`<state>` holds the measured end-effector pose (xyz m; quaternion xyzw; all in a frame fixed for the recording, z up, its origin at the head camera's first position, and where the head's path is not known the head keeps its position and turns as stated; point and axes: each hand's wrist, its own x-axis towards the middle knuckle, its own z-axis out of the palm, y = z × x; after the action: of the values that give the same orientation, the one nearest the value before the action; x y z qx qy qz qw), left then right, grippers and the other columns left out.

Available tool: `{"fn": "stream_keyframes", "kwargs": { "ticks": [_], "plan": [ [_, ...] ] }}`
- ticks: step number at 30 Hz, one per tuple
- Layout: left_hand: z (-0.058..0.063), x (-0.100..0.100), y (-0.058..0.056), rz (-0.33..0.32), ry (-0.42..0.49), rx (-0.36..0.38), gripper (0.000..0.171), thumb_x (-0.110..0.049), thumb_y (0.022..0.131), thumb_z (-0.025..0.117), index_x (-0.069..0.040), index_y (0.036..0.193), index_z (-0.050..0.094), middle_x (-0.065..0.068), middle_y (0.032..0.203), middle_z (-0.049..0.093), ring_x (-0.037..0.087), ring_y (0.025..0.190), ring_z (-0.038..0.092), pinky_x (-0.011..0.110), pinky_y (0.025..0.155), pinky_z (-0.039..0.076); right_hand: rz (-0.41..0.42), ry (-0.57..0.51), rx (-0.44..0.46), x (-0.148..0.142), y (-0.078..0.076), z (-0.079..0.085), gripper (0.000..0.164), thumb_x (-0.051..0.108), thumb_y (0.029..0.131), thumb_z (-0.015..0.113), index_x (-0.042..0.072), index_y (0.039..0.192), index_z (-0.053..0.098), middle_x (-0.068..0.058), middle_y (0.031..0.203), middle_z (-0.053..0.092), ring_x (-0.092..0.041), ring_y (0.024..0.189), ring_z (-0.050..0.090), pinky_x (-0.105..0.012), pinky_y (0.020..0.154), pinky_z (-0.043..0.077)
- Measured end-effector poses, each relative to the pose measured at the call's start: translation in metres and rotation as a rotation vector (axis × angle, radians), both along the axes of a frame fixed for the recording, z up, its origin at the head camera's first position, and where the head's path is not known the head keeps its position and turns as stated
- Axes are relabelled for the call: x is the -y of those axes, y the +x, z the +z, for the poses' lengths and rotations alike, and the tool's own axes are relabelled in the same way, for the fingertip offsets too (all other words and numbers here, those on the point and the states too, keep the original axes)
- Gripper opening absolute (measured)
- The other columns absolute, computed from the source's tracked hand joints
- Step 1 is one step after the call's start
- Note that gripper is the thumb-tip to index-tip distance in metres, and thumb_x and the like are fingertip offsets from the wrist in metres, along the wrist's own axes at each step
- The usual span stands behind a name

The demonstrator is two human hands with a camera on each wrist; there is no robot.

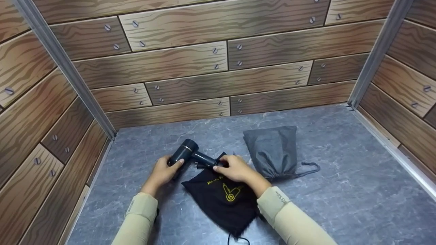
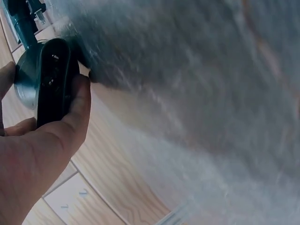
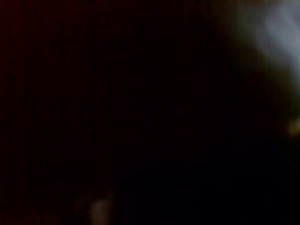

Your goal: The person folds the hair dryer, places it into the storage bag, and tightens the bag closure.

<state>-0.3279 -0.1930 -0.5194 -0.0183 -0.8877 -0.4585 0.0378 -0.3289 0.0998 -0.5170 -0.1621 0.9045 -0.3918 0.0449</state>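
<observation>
A dark hair dryer point(image 1: 186, 147) with a thin gold band lies across the space between my two hands. My left hand point(image 1: 162, 172) grips the rear of its barrel, thumb on the near side. In the left wrist view the fingers hold the dark rounded body point(image 2: 28, 77) beside a flat black piece point(image 2: 54, 89). My right hand point(image 1: 237, 168) holds the far end of the handle, thumb and fingers curled round it. Below that hand a black drawstring pouch point(image 1: 221, 200) with yellow print lies on the table. The right wrist view is almost wholly dark.
Behind my right hand lies a grey drawstring pouch point(image 1: 277, 146), its cord point(image 1: 310, 169) trailing right. The grey marbled tabletop point(image 1: 347, 190) is bounded by wood-patterned panels point(image 1: 190, 78) at the back and both sides. A black cord point(image 1: 240, 238) hangs at the black pouch's near tip.
</observation>
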Motion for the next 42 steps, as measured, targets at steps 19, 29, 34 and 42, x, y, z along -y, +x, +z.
{"fn": "stream_keyframes", "kwargs": {
  "ticks": [19,29,34,42],
  "plan": [
    [0.039,-0.039,0.02,0.04,0.058,-0.269,0.058,-0.021,0.097,0.079,0.005,0.144,0.059,0.026,0.136,0.066,0.037,0.121,0.066,0.053,0.107,0.053,0.088,-0.355,0.184,-0.043,0.004,0.022,0.044,0.029,0.102,0.069,-0.003,0.132,0.067,-0.008,0.106,0.071,-0.012,0.086,0.062,-0.026,0.078,0.053],
    [0.056,-0.071,0.038,-0.031,0.061,-0.478,0.061,-0.019,0.092,0.084,0.005,0.143,0.06,0.023,0.131,0.069,0.037,0.118,0.066,0.053,0.105,0.051,0.217,-0.349,0.29,-0.087,0.009,0.04,0.047,0.027,0.103,0.071,-0.004,0.138,0.066,0.0,0.106,0.075,-0.01,0.078,0.062,-0.024,0.071,0.054],
    [0.055,-0.085,0.041,-0.057,0.045,-0.562,0.061,-0.021,0.093,0.083,0.006,0.143,0.06,0.023,0.133,0.068,0.038,0.121,0.064,0.054,0.106,0.05,0.219,-0.413,0.361,-0.098,0.013,0.036,0.062,0.022,0.102,0.072,-0.009,0.151,0.051,-0.009,0.118,0.076,-0.006,0.083,0.066,-0.021,0.069,0.055],
    [0.047,-0.106,0.042,-0.054,0.074,-0.602,0.066,-0.022,0.093,0.084,0.008,0.145,0.057,0.026,0.14,0.065,0.041,0.129,0.062,0.054,0.113,0.048,0.205,-0.485,0.419,-0.106,0.02,0.038,0.044,0.021,0.103,0.071,-0.007,0.136,0.063,0.007,0.097,0.07,-0.002,0.076,0.06,-0.02,0.063,0.054]
  ]
}}
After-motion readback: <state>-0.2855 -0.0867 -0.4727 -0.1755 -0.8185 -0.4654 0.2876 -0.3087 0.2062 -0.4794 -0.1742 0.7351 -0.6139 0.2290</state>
